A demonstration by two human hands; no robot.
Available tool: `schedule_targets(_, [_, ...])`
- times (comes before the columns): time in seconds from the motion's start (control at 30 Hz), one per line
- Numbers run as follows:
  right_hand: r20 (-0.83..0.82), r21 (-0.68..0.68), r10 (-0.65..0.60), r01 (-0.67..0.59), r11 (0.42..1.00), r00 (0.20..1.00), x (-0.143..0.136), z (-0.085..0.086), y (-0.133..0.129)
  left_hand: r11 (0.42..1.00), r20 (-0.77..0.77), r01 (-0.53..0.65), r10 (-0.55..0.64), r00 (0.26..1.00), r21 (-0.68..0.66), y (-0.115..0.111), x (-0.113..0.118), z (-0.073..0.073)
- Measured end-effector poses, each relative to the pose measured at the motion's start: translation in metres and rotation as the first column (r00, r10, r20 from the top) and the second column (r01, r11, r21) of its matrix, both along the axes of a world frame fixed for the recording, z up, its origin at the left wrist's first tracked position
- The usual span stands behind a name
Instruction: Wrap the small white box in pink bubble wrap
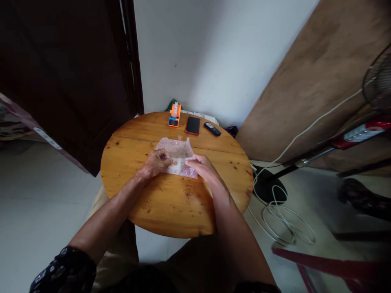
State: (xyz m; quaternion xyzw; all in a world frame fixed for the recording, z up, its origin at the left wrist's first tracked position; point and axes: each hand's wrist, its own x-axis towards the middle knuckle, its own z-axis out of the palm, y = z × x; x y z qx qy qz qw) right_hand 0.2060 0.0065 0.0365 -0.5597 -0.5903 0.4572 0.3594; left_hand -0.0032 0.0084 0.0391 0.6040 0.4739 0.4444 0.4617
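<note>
A sheet of pinkish bubble wrap (175, 147) lies on the round wooden table (177, 207), its far edges curling up. My left hand (158, 162) has its fingers bent and pressed together at the sheet's left side. Over on the right side, my right hand (203, 166) pinches the wrap between thumb and fingers. Between the two hands sits a small pale item (178, 163) on or under the plastic; its kind is too small to make out.
At the table's far side stand an orange tape dispenser (175, 114), a red-edged phone (192, 125) and a dark remote-like handset (212, 129). A white wall rises behind. To the right, a fan stand (270, 185) and coiled pale cable (284, 221) occupy the floor.
</note>
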Motion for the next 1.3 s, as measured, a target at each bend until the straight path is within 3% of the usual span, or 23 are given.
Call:
schedule_targets(0.27, [0.172, 0.088, 0.003, -0.018, 0.996, 0.985, 0.004, 0.004, -0.002, 1.000, -0.017, -0.019, 0.019, 1.000, 0.010, 0.000, -0.001, -0.001])
schedule_targets(0.6, [0.210, 0.115, -0.019, -0.006, 0.993, 0.978, 0.001, 0.001, -0.002, 1.000, -0.030, -0.012, 0.013, 0.999, 0.029, 0.000, -0.001, -0.005])
schedule_targets(0.8, [0.388, 0.215, -0.090, 0.005, 0.977, 0.917, -0.007, 0.002, -0.002, 0.999, -0.011, -0.035, 0.035, 0.999, 0.031, 0.004, 0.001, -0.007])
schedule_targets(0.9, [0.410, 0.381, -0.193, 0.025, 0.924, 0.891, -0.014, 0.004, -0.006, 0.997, -0.045, -0.056, 0.059, 0.997, 0.053, 0.005, 0.002, -0.006])
schedule_targets(1.03, [0.473, 0.639, -0.226, -0.154, 0.754, 0.852, -0.026, 0.013, -0.018, 0.997, -0.055, -0.072, 0.073, 0.996, 0.035, 0.005, 0.002, -0.005])
schedule_targets(1.17, [0.645, 0.611, -0.118, -0.417, 0.673, 0.755, -0.036, 0.019, -0.027, 0.995, -0.118, -0.080, 0.087, 0.989, 0.063, 0.006, 0.003, -0.005])
schedule_targets(1.3, [0.723, 0.551, -0.091, -0.493, 0.674, 0.684, -0.040, 0.017, -0.029, 0.996, -0.153, -0.077, 0.084, 0.985, 0.047, 0.007, 0.001, -0.004])
